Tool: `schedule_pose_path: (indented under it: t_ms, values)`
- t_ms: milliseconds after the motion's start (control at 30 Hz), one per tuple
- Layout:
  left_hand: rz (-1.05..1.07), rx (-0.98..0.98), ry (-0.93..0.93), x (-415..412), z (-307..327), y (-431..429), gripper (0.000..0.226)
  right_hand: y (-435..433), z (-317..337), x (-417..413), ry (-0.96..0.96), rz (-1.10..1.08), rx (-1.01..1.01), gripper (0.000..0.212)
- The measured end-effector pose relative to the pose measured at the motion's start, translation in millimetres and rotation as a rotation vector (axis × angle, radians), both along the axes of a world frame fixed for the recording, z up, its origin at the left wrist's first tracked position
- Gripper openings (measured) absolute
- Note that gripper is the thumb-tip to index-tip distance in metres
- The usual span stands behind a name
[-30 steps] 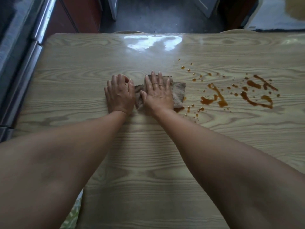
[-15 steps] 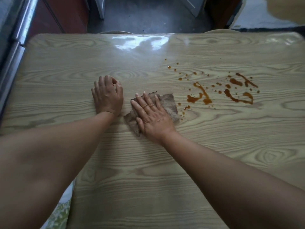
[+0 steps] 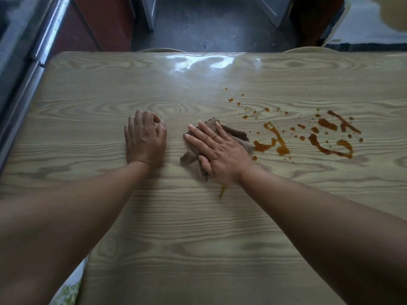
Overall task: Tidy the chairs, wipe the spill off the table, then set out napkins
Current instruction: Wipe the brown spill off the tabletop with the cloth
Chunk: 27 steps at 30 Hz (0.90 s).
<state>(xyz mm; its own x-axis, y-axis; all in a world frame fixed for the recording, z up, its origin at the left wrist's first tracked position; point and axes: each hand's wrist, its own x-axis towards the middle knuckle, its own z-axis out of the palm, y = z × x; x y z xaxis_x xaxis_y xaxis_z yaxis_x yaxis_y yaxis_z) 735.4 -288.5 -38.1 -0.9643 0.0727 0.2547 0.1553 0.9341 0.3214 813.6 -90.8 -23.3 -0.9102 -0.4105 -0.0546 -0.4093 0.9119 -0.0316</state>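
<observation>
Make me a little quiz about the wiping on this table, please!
1. True or false: the right hand lies flat on the crumpled brown cloth.
2. Which side of the cloth are the orange-brown sauce puddles on? A) the person's left B) the person's right C) under the left hand
3. Fill in: the left hand rests on the bare pale wood-grain table, ____ the cloth.

Key: 1 true; 2 B; 3 apart from (not touching). Most of the spill is not yet wiped, and a thin orange streak runs just below the right hand.
</observation>
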Motion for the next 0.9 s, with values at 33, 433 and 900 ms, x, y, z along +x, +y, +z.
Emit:
schedule_pose_path:
  t_ms: [33, 433, 900]
  values:
    - [0.006, -0.004, 0.000, -1, -1, 0, 0.025, 0, 0, -7, 0.002, -0.041, 0.002, 0.065]
    - [0.189, 0.014, 0.006, -10, -6, 36, 0.036, 3, -4, -121, -0.052, -0.451, 0.054, 0.062]
    - [0.032, -0.005, 0.053, -4, 4, 37, 0.027, 42, 0, -108, -0.129, -0.794, -0.012, 0.065]
